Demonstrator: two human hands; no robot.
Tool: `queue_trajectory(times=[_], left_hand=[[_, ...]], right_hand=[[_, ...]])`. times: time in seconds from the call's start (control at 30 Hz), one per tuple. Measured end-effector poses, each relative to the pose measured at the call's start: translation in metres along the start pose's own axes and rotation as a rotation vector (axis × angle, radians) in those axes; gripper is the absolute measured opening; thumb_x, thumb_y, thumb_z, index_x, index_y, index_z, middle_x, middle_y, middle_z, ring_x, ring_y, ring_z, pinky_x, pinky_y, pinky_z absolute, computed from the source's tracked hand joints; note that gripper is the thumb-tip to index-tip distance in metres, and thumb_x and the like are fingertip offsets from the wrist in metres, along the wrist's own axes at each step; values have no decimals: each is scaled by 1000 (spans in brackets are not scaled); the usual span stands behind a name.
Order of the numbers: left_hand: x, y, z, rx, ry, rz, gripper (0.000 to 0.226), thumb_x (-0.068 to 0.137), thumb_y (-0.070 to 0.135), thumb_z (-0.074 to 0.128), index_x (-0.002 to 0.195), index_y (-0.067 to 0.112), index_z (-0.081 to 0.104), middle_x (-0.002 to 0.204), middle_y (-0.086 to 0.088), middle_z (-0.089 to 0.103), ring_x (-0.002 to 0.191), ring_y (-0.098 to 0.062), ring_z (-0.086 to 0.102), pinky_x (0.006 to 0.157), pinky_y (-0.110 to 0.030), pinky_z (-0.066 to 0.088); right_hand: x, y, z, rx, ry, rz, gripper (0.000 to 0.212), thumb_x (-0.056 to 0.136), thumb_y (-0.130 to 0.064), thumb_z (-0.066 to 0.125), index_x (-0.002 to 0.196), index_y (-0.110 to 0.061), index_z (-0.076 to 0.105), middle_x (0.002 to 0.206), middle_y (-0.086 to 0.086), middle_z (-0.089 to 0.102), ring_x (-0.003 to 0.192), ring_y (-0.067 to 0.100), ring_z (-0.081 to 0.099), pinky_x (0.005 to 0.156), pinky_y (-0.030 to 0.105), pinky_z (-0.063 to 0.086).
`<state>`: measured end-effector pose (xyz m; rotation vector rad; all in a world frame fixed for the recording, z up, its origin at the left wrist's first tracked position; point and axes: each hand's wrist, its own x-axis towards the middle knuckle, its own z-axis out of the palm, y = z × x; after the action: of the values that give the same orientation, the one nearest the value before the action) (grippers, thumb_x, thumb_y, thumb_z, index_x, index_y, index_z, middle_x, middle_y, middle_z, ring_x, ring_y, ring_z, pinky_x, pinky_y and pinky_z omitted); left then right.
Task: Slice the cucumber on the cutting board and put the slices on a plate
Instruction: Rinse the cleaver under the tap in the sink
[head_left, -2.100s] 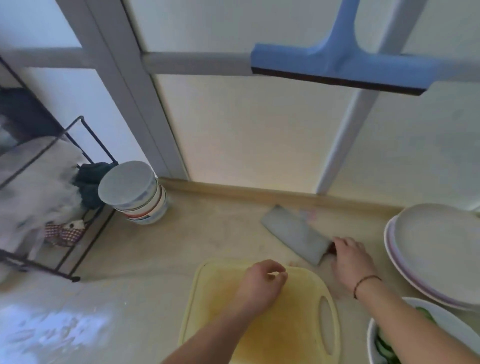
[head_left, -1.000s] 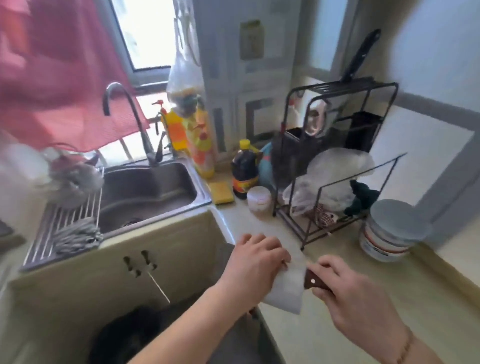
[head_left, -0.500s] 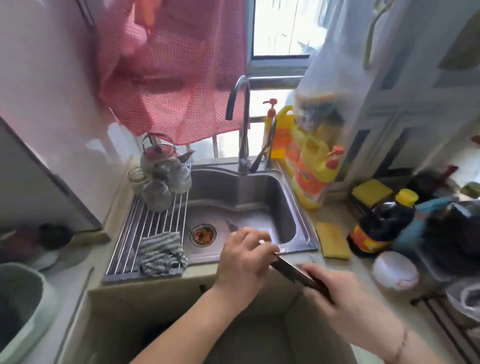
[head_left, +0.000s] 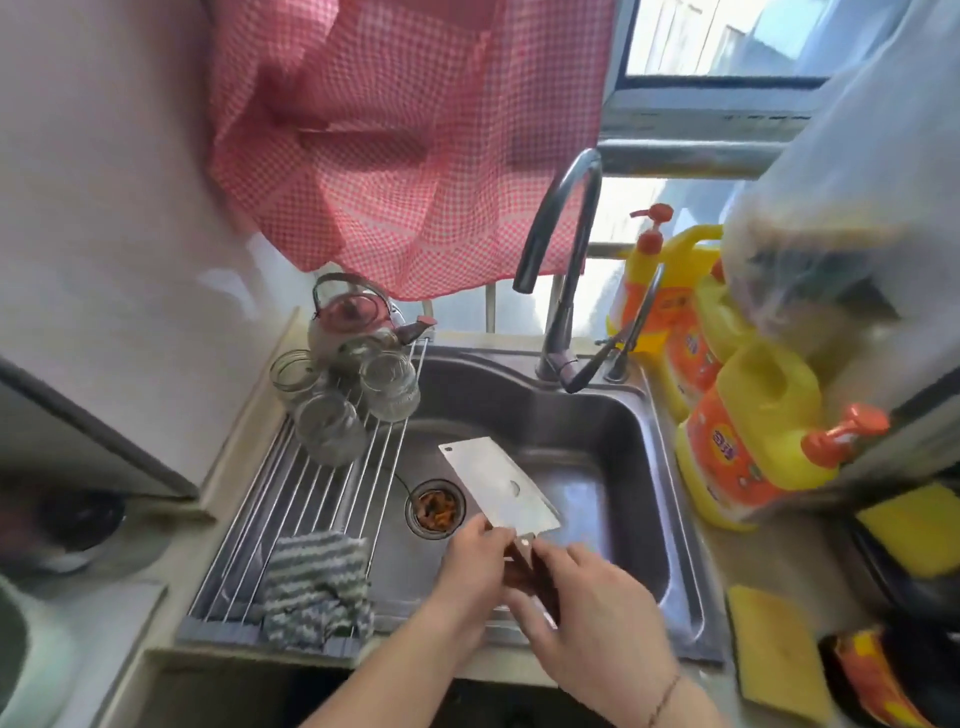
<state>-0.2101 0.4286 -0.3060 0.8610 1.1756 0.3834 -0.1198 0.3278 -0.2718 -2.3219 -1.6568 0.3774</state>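
Observation:
A broad steel cleaver (head_left: 496, 486) with a dark wooden handle hangs over the steel sink (head_left: 582, 431), blade pointing away and to the left. My right hand (head_left: 597, 618) grips the handle from the right. My left hand (head_left: 475, 571) pinches the cleaver where blade meets handle. The cutting board, the cucumber slices and the plates are out of view.
A curved tap (head_left: 563, 260) stands behind the sink. A wire drying rack (head_left: 311, 525) on the left holds glass jars (head_left: 332, 431), a kettle (head_left: 356, 317) and a striped cloth (head_left: 317, 587). Yellow detergent bottles (head_left: 748, 441) and sponges (head_left: 774, 649) sit on the right. The drain strainer (head_left: 435, 508) holds scraps.
The view swung from the cutting board corner left to the sink. My right hand picked the cleaver up off the counter and carried it over the basin; my left hand came onto it.

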Motion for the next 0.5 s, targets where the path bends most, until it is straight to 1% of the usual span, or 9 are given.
queue_trajectory(times=[0.03, 0.1, 0.13, 0.17, 0.23, 0.3, 0.37, 0.43, 0.5], left_hand=[[6, 5, 0, -21, 10, -15, 22, 99, 4, 44, 103, 7, 66, 84, -13, 71, 70, -24, 67, 63, -35, 54], [14, 11, -1, -38, 15, -36, 27, 101, 3, 38, 112, 5, 62, 84, -13, 69, 69, -22, 64, 58, -32, 54], [16, 13, -1, -39, 13, -40, 29, 101, 3, 36, 117, 5, 60, 85, -13, 67, 69, -21, 64, 58, -31, 55], [18, 14, -2, -40, 10, -45, 30, 102, 3, 35, 120, 6, 59, 86, -12, 66, 69, -19, 64, 59, -31, 54], [19, 17, -4, -41, -5, -49, 30, 102, 4, 36, 122, 8, 59, 86, -11, 66, 67, -18, 63, 60, -31, 53], [19, 20, -5, -30, -30, -48, 29, 102, 5, 38, 121, 8, 59, 83, -9, 67, 68, -19, 60, 62, -32, 53], [18, 23, -8, -26, -58, -46, 28, 103, 6, 38, 121, 7, 59, 81, -8, 68, 70, -20, 59, 63, -33, 53], [17, 26, -10, -25, -68, -42, 28, 103, 6, 38, 121, 6, 59, 82, -9, 68, 72, -22, 59, 65, -35, 53], [17, 27, -12, -24, -66, -40, 29, 103, 6, 38, 122, 7, 59, 82, -9, 68, 73, -23, 59, 67, -37, 54]], right_hand=[[13, 9, -8, 127, -100, 61, 38, 83, -68, 54, 101, -37, 66, 78, -16, 63, 66, 0, 59, 59, 16, 45], [47, 40, -18, 434, -170, 191, 41, 86, -66, 54, 102, -33, 71, 81, -18, 67, 69, -4, 58, 67, 17, 46], [68, 57, -20, 548, -95, 262, 39, 87, -57, 60, 108, -26, 72, 89, -14, 71, 75, -2, 62, 73, 21, 49], [94, 76, -21, 619, 12, 337, 41, 89, -47, 64, 118, -18, 69, 99, -6, 72, 82, 9, 66, 76, 27, 52], [143, 105, -23, 751, 111, 474, 54, 92, -33, 66, 138, -8, 52, 118, 4, 65, 80, 22, 66, 67, 31, 56], [184, 119, -21, 917, 136, 526, 61, 96, -29, 63, 147, -10, 37, 127, 2, 55, 73, 21, 65, 53, 26, 55], [213, 119, -19, 1020, 193, 531, 51, 97, -30, 60, 142, -14, 42, 125, -1, 57, 72, 21, 67, 52, 29, 53], [226, 113, -14, 1055, 282, 516, 28, 98, -31, 58, 122, -16, 53, 111, -2, 63, 70, 19, 68, 51, 30, 50], [232, 110, -9, 1079, 355, 532, 21, 98, -34, 57, 113, -20, 52, 100, -4, 63, 67, 19, 67, 52, 30, 49]])
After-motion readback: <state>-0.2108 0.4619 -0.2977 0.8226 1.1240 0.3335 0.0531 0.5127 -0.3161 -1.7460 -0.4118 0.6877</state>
